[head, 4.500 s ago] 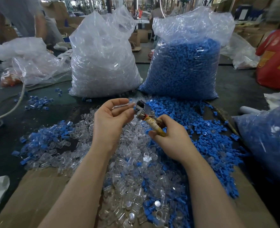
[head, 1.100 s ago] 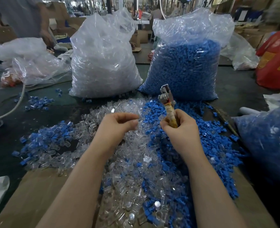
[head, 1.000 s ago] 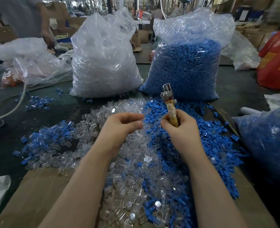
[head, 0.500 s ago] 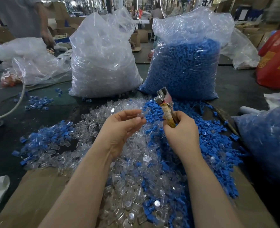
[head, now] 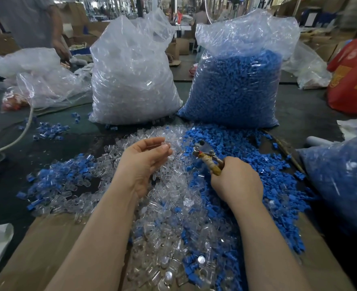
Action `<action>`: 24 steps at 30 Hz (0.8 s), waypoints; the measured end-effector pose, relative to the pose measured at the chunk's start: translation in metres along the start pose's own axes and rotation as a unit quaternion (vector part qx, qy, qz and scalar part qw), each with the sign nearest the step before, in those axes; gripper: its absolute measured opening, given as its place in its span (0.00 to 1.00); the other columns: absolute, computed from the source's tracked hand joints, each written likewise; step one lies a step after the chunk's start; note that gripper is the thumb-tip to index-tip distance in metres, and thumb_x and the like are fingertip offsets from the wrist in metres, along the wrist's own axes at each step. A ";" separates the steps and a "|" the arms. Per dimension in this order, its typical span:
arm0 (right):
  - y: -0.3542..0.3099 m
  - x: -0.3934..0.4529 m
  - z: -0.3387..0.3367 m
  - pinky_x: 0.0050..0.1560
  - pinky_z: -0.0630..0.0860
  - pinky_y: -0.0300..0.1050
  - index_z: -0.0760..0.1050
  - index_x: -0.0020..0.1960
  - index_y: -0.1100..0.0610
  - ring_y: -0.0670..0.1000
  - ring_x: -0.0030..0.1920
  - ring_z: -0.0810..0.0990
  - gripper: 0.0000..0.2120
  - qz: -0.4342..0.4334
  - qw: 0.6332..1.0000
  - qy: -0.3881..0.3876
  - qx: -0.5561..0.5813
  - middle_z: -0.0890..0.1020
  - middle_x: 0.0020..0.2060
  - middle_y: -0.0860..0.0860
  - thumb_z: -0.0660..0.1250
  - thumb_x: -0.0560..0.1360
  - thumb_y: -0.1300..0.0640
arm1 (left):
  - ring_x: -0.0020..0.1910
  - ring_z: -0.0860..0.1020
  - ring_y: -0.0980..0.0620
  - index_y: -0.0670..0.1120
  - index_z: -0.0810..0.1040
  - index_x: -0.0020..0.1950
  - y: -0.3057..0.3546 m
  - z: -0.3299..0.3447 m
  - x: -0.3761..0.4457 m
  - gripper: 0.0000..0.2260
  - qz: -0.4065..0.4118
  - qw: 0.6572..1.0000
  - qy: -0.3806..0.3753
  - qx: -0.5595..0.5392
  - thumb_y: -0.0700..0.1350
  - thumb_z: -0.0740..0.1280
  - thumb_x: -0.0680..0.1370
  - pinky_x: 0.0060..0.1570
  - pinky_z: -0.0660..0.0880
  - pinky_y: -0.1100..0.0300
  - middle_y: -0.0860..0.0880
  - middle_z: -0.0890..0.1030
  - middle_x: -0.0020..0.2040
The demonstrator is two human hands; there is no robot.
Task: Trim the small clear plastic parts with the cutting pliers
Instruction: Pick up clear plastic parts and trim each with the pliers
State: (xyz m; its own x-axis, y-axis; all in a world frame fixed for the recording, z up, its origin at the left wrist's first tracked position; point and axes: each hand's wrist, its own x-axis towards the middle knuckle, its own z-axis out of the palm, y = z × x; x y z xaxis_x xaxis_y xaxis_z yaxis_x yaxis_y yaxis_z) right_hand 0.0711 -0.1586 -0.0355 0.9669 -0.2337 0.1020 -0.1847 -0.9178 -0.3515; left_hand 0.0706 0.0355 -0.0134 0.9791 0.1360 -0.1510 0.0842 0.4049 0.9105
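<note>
Left hand: the left hand (head: 144, 162) is raised palm-up over the heap, fingers loosely curved; a small clear part (head: 165, 146) sits at its fingertips, pinched between thumb and forefinger as far as can be told.
Right hand: the right hand (head: 237, 181) is curled round the taped handles of the cutting pliers (head: 207, 157), knuckles up.
Cutting pliers: the metal head points up and toward the left hand, just beside the fingertips but apart from the clear part; whether the blades are parted cannot be told.
Clear plastic parts: a loose heap (head: 169, 208) lies on the worktop (head: 299, 114) directly beneath and between both hands, running back toward the person.
Blue parts: a spread of small blue pieces (head: 263, 164) lies under and beyond the right hand; a smaller mixed patch (head: 55, 181) lies outward of the left hand.
Bags: beyond the left hand stands a bag of clear parts (head: 131, 80); beyond the right hand, a bag of blue parts (head: 236, 87).
Cardboard: a brown sheet (head: 47, 248) lies under the near part of the heap, below both forearms.
Background: another person (head: 26, 19) stands far beyond the left hand.
</note>
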 end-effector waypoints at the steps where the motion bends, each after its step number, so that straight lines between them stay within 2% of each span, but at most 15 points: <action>1: 0.001 0.000 0.000 0.26 0.59 0.41 0.67 0.39 0.51 0.49 0.30 0.68 0.11 0.012 1.000 -0.005 -0.007 0.72 0.32 0.48 0.68 0.73 0.49 | 0.45 0.85 0.50 0.41 0.80 0.52 0.000 0.000 0.000 0.11 0.000 1.000 -0.002 -0.002 0.33 0.71 0.70 0.47 0.82 0.61 0.43 0.86 0.46; 7: 0.001 0.003 0.003 0.30 0.66 0.44 0.72 0.43 0.51 0.52 0.34 0.74 0.06 0.004 0.998 -0.066 0.022 0.76 0.35 0.49 0.67 0.73 0.51 | 0.46 0.85 0.49 0.41 0.80 0.52 0.000 0.001 -0.002 0.18 0.001 1.000 -0.020 0.010 0.37 0.73 0.63 0.50 0.82 0.59 0.43 0.86 0.48; 14: 0.001 0.004 0.005 0.28 0.62 0.43 0.69 0.42 0.50 0.51 0.33 0.72 0.08 0.012 0.998 -0.047 0.033 0.75 0.35 0.49 0.67 0.75 0.50 | 0.46 0.85 0.49 0.40 0.80 0.53 -0.002 0.000 -0.002 0.19 0.001 1.000 -0.025 0.013 0.37 0.74 0.62 0.49 0.82 0.60 0.43 0.86 0.47; 17: 0.001 0.005 0.005 0.28 0.61 0.43 0.70 0.44 0.50 0.53 0.35 0.73 0.09 0.014 0.998 -0.020 0.062 0.75 0.35 0.48 0.66 0.76 0.46 | 0.47 0.85 0.49 0.41 0.80 0.53 -0.002 0.000 -0.002 0.19 0.007 0.999 -0.029 0.031 0.37 0.74 0.62 0.49 0.81 0.61 0.44 0.86 0.46; 21: 0.000 0.003 0.001 0.32 0.65 0.45 0.72 0.44 0.50 0.53 0.37 0.75 0.10 -0.021 0.983 0.024 0.182 0.77 0.35 0.47 0.66 0.77 0.44 | 0.45 0.85 0.49 0.41 0.80 0.52 -0.003 0.003 -0.004 0.19 0.018 0.997 -0.042 0.065 0.38 0.75 0.62 0.49 0.81 0.59 0.45 0.86 0.44; 24: -0.003 0.003 0.000 0.32 0.65 0.43 0.75 0.41 0.51 0.45 0.30 0.72 0.10 -0.026 0.937 0.011 0.348 0.75 0.28 0.44 0.68 0.77 0.47 | 0.46 0.85 0.48 0.42 0.81 0.51 -0.005 0.007 -0.006 0.19 0.029 0.993 -0.062 0.101 0.40 0.76 0.61 0.52 0.81 0.57 0.45 0.86 0.45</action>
State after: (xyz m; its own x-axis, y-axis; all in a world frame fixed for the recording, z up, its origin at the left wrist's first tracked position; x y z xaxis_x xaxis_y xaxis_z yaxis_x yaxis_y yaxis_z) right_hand 0.0741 -0.1568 -0.0337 0.9661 -0.2083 0.1528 0.0296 -0.4984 -0.8664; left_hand 0.0657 0.0261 -0.0139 0.9976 0.0371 -0.0589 0.0499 0.2090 0.9766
